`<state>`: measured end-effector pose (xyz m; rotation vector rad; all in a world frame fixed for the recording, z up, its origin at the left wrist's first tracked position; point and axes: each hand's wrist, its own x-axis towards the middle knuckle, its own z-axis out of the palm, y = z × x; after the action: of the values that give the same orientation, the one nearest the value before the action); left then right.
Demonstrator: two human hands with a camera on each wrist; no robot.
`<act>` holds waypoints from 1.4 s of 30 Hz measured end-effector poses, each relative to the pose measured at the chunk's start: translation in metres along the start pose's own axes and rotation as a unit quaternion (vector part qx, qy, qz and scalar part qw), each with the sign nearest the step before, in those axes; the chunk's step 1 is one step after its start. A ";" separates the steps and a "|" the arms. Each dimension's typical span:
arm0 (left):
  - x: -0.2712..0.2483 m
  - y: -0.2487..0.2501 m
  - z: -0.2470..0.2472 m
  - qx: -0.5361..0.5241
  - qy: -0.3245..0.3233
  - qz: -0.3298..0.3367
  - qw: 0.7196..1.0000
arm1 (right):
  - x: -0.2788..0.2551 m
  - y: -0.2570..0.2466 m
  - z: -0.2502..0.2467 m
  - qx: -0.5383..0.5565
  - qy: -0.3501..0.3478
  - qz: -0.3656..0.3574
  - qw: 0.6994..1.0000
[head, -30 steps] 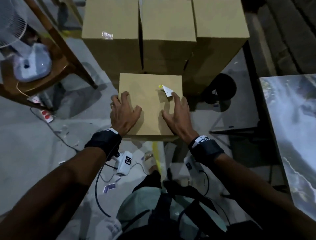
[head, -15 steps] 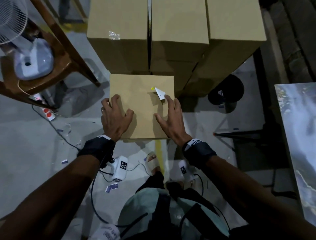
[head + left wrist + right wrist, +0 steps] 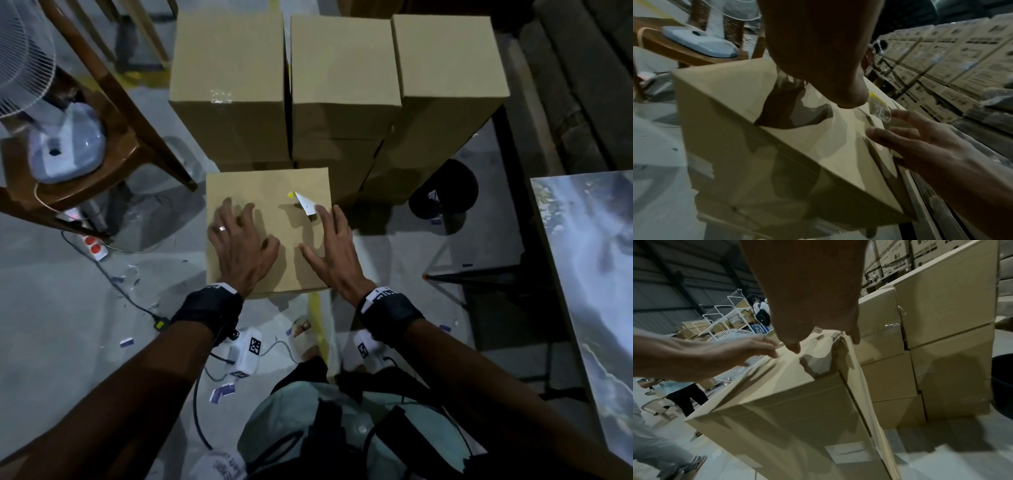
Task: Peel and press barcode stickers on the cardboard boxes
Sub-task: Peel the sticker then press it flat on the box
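A plain cardboard box (image 3: 274,270) stands on the floor right in front of me. My left hand (image 3: 239,222) rests on its top with fingers spread, a ring on one finger. My right hand (image 3: 329,236) hovers at the box's right edge with straight fingers. A small white barcode sticker (image 3: 306,204) with a yellow tip clings to its index fingertip, just above the box top. The left wrist view shows the sticker (image 3: 879,111) at the right hand's (image 3: 920,142) fingertip. In the right wrist view both hands are over the box (image 3: 797,402).
Taller stacked cardboard boxes (image 3: 342,75) stand directly behind. A wooden chair (image 3: 113,137) holding a fan base (image 3: 65,150) is at the left, with a power strip (image 3: 94,246) and cables below. A black round object (image 3: 445,192) and a marble-patterned tabletop (image 3: 589,291) are at the right.
Both hands have shifted right across the box top: the left one has left the box's left edge, the right one now reaches its right edge. The sticker stays on the index fingertip.
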<state>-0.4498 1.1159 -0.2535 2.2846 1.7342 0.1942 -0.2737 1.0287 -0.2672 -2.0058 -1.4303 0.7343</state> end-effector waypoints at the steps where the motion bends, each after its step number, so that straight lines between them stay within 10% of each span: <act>1: -0.001 0.009 0.001 -0.013 -0.011 0.030 0.999 | -0.001 0.002 -0.003 0.001 0.004 -0.004 1.000; 12: -0.008 0.144 0.028 -0.091 -0.113 0.218 0.965 | -0.009 0.098 -0.084 0.020 0.133 0.060 0.989; 26: 0.026 0.306 0.124 -0.067 -0.238 0.244 0.938 | -0.004 0.266 -0.190 0.096 0.132 0.202 0.966; 42: 0.121 0.342 0.306 -0.048 -0.301 0.253 0.918 | 0.065 0.425 -0.125 0.144 0.193 0.315 0.918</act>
<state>-0.0199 1.1070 -0.4531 2.3316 0.8034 -0.2971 0.1070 0.9588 -0.4918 -2.2131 -0.4093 0.6964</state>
